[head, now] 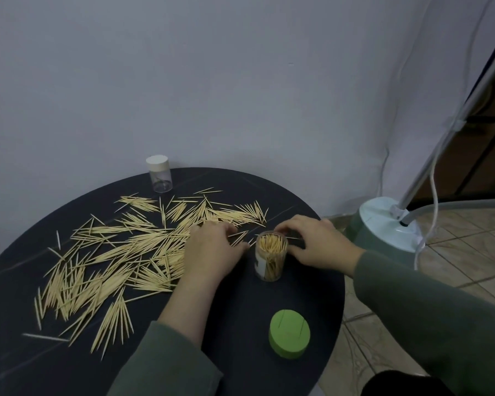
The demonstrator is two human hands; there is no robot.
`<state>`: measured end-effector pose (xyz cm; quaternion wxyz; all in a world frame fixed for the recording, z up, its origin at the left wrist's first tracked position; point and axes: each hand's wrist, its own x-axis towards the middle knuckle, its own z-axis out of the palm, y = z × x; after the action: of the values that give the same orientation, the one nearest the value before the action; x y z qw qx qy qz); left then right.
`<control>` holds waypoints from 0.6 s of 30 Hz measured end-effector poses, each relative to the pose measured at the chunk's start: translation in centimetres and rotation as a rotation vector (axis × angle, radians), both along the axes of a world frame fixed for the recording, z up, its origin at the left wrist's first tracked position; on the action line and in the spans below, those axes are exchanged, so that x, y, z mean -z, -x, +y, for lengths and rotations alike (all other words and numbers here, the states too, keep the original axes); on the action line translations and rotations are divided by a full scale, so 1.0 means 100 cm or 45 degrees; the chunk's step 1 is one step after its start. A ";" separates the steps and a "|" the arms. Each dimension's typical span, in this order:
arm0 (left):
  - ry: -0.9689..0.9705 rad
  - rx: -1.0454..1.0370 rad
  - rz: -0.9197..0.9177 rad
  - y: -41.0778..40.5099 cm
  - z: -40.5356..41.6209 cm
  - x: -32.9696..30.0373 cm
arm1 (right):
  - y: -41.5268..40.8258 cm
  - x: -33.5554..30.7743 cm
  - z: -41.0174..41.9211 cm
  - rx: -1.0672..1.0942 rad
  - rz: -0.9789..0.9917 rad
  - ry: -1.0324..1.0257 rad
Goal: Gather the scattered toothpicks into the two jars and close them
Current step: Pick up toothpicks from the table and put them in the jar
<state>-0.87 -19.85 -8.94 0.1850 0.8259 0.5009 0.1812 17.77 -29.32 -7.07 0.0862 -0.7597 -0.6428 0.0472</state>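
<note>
Many toothpicks (pixel 120 252) lie scattered over the left and middle of the round black table (pixel 240 310). An open clear jar (pixel 270 257) stands at centre right, packed with upright toothpicks. My left hand (pixel 212 250) lies on the toothpicks just left of that jar, fingers curled over the pile; whether it holds any is hidden. My right hand (pixel 315 241) rests on the table behind and to the right of the jar, its fingers bent near the rim. A green lid (pixel 289 334) lies near the front edge. A second clear jar (pixel 159 174) with a white lid stands closed at the back.
The table stands against a grey wall. To the right, on a tiled floor, stands a pale appliance base (pixel 386 227) with a slanted pole and hoses. The table's right edge lies close to the open jar and the green lid.
</note>
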 end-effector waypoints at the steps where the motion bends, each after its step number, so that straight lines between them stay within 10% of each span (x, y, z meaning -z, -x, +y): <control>1: -0.061 -0.005 0.082 -0.003 -0.002 0.001 | 0.000 0.003 0.003 0.071 -0.063 -0.041; 18: -0.348 -0.031 0.236 -0.018 0.011 -0.004 | 0.007 -0.003 0.079 0.369 -0.012 -0.111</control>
<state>0.94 -18.75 -8.55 0.0217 0.8504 0.4965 0.1730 17.09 -21.46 -6.78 0.1220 -0.8403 -0.5283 0.0029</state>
